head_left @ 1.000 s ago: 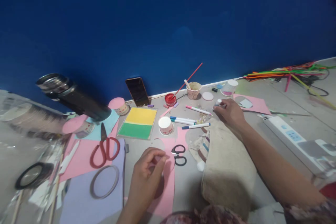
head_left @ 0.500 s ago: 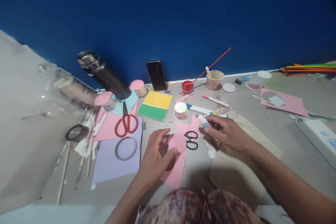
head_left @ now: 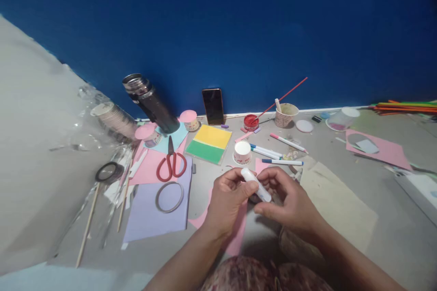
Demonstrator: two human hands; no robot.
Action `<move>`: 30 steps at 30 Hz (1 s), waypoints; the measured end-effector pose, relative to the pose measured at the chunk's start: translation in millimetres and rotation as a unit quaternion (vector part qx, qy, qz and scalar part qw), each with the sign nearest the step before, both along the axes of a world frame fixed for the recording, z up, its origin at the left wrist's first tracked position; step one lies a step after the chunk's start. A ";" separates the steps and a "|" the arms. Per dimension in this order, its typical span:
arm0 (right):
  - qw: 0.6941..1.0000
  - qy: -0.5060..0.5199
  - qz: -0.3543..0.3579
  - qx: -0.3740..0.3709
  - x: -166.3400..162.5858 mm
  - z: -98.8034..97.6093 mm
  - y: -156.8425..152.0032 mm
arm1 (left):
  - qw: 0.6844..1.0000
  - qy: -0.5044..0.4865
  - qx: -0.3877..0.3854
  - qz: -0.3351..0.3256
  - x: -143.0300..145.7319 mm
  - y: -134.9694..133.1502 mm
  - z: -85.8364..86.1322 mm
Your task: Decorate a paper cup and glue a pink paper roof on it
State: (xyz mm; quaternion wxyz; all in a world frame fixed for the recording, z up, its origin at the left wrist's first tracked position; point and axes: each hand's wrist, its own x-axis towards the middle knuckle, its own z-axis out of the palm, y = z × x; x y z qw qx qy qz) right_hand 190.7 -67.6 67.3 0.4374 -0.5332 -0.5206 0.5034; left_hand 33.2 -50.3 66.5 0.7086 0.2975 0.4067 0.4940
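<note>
A white glue stick [head_left: 260, 187] slants between my two hands, above pink paper. My left hand [head_left: 225, 202] is closed on it, with the thumb across its upper half. My right hand [head_left: 292, 200] is around the lower end, its thumb and fingers spread apart; whether a fingertip touches the stick is hard to tell. Beneath the hands lies a pink paper strip [head_left: 238, 232], partly covered. The black-handled scissors and the pink paper circle are hidden behind my hands. Just beyond stands a small white paper cup [head_left: 242, 153].
Red-handled scissors [head_left: 171, 166] and a tape roll [head_left: 170, 197] lie left on lilac paper [head_left: 146, 223]. Behind are a dark flask [head_left: 153, 107], a phone [head_left: 212, 107], yellow-green sheets [head_left: 209, 143], red paint [head_left: 251, 122] and markers [head_left: 282, 162]. Beige cloth [head_left: 341, 204] lies right.
My right hand has brought the glue stick leftward to my left hand, which now grips it. The pink circle at my left hand has gone out of sight. The camera view has shifted slightly.
</note>
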 end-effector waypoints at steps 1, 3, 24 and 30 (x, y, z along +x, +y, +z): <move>1.000 -0.015 -0.013 -0.002 -1.2 -0.6 -1.5 | 1.000 0.000 -0.003 0.011 -0.6 0.1 -0.7; 0.999 -0.041 -0.032 -0.013 -3.0 -1.3 -4.2 | 1.000 0.006 -0.011 0.025 -2.8 1.0 -1.1; 0.990 0.067 0.035 -0.116 2.5 -24.8 -6.8 | 0.999 0.030 -0.005 0.018 2.1 12.2 -2.1; 0.993 0.104 -0.043 -0.024 -5.8 -21.2 -5.7 | 0.999 0.020 -0.024 -0.008 7.6 7.5 -5.4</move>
